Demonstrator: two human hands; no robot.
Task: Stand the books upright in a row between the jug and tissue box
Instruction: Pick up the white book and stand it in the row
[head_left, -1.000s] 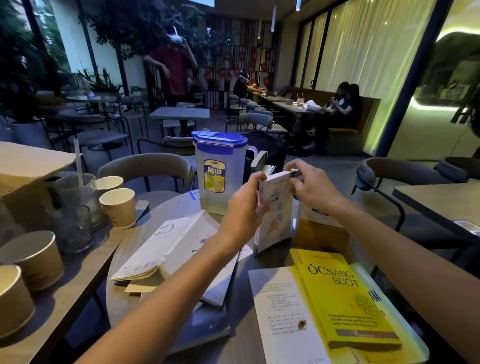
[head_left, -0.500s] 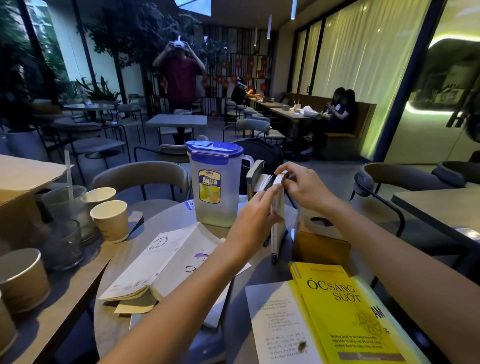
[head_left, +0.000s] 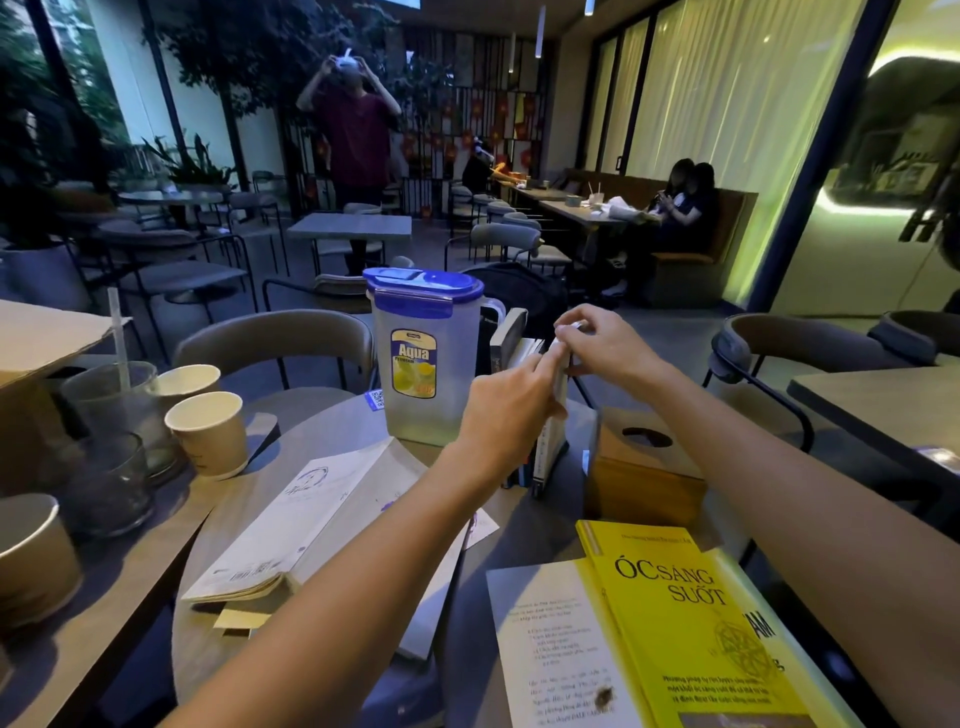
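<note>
A clear jug (head_left: 423, 358) with a blue lid stands at the back of the round table (head_left: 332, 431). A wooden tissue box (head_left: 641, 467) stands to its right. Between them a few books (head_left: 506, 345) stand upright. A white book (head_left: 550, 447) stands on edge at the right end of that row, seen spine-on. My left hand (head_left: 506, 415) grips its left side near the top. My right hand (head_left: 605, 343) pinches its top edge. A yellow book (head_left: 685, 623) lies flat at the front right on a white one (head_left: 550, 649).
A stack of pale books (head_left: 311, 525) lies flat at the table's left. Paper cups (head_left: 210, 434) and glasses (head_left: 104, 483) crowd a side table on the left. A grey chair (head_left: 275, 338) stands behind the jug. People sit and stand further back.
The white book has turned from showing its cover to standing edge-on and has moved back into the gap beside the upright books. Both hands went with it.
</note>
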